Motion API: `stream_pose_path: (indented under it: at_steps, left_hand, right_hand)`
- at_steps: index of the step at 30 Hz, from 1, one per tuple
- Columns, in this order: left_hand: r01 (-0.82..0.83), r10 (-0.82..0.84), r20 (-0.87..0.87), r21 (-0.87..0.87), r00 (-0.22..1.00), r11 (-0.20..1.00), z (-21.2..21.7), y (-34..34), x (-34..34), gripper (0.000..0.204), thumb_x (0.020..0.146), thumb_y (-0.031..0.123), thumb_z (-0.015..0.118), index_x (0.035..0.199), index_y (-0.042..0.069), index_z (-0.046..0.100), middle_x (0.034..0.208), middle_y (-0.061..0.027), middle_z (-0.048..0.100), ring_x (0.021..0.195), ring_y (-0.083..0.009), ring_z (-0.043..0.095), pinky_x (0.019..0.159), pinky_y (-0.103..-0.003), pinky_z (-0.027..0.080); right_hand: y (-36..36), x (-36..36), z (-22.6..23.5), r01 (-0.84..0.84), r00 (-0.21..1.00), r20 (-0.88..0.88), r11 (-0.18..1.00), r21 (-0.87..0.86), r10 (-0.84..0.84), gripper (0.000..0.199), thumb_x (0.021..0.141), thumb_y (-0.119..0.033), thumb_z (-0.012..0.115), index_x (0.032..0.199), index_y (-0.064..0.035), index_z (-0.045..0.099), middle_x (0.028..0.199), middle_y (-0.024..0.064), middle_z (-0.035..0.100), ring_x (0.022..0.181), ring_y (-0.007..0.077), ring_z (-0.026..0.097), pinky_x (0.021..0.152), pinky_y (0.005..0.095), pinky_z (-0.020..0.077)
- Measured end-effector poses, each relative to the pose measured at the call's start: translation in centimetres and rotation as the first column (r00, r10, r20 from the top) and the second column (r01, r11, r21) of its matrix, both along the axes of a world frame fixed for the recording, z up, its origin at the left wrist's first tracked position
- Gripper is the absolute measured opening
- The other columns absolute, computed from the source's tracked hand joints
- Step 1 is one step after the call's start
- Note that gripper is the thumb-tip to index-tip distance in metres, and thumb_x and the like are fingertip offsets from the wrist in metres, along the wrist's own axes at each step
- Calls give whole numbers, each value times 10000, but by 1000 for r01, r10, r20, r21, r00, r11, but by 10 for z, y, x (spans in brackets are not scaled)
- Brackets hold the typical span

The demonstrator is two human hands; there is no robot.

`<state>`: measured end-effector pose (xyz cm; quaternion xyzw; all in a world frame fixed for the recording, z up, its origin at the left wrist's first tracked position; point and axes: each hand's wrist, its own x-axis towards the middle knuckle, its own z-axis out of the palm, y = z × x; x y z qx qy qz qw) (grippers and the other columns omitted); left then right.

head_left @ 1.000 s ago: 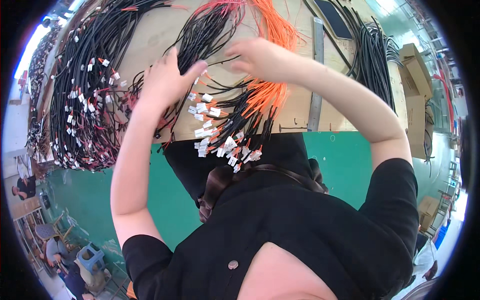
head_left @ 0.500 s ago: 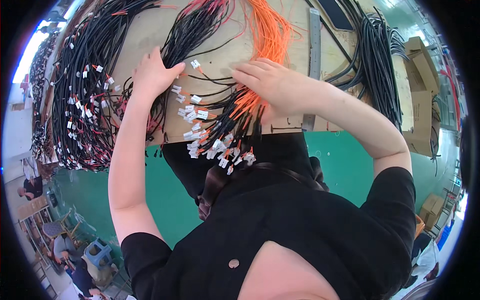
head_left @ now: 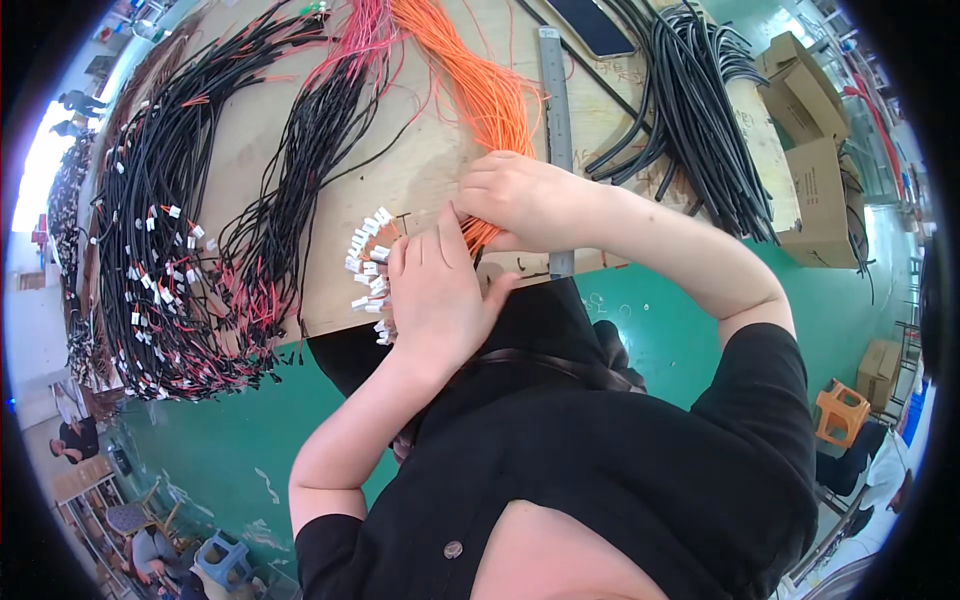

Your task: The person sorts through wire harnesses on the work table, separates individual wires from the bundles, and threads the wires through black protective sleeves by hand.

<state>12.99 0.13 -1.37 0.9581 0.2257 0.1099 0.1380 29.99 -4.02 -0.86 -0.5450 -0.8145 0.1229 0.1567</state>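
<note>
My right hand (head_left: 525, 205) is closed round the lower part of a bundle of orange wires (head_left: 500, 115) near the table's front edge. Just below and to its left, my left hand (head_left: 440, 290) lies flat over the wire ends, fingers stretched and thumb apart. White connectors (head_left: 372, 250) stick out to the left of that hand in a curved group. The wires under my left palm are hidden. Left of them lies a separate bundle of black wires (head_left: 320, 130) with pink wires (head_left: 365, 30) at its far end.
A large heap of black cables with white connectors (head_left: 155, 230) covers the table's left side. A steel ruler (head_left: 557, 150) lies right of the orange wires. Further right are a phone (head_left: 592, 25), thick black cables (head_left: 700, 110) and cardboard boxes (head_left: 820, 190). An orange stool (head_left: 841, 413) stands on the floor.
My left hand has left the black bundle and moved right onto the connector wires. My right hand has closed round the orange wires. The connectors now sit closer together, and the view has shifted.
</note>
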Motion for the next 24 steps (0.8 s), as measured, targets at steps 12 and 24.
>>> stream_pose_path:
  at_steps: [12,24]
  left_hand:
    - [-163,99,-188,-363,977,917,74,36,-4,230,745,190,557,788,-35,532,611,-170,544,599,-324,552,561,-386,411]
    - [-226,173,-173,-364,970,904,63,30,-55,216,726,117,542,813,-77,506,571,-153,507,517,-202,516,532,-320,405]
  right_hand:
    - [-13,-62,3,-107,-581,-630,816,-568,-515,152,761,-151,604,837,-29,555,661,46,564,637,158,545,628,297,449]
    - [109,61,-14,-121,-908,-298,865,-487,-294,165,800,-24,477,730,-71,335,479,-28,309,377,101,335,438,291,422]
